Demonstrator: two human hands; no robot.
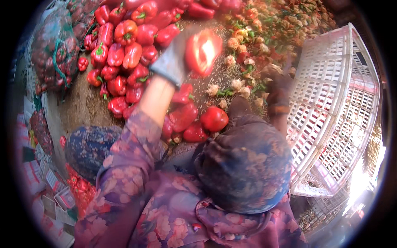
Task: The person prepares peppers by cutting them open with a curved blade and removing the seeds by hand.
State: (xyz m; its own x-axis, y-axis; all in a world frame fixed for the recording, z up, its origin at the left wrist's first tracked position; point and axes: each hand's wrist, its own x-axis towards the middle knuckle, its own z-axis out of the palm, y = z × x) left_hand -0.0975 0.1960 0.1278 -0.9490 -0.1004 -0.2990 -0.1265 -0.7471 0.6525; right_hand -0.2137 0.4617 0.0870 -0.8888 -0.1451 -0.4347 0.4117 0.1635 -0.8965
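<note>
My left hand (175,60), in a grey glove, is closed on a red bell pepper (202,51) with a bright, sunlit patch on the side facing up. Motion blurs both hand and pepper. Beside the white crate, in shadow, is my right hand (281,84). Its fingers are dark and smeared, and I cannot make out whether anything is in them. Whole red bell peppers (132,53) are heaped left of my left hand, and several more (194,118) lie below it. Cut-out pepper cores (240,84) with pale seeds and green stems lie near my right hand.
White slatted plastic crates (320,78) stand tilted at the right. A thick spread of cores (281,20) covers the far right. Full net sacks (56,53) stand at the left, with boxes (53,182) below. Loose seeds dot the brown surface (78,105). Floral cloth (248,165) fills the foreground.
</note>
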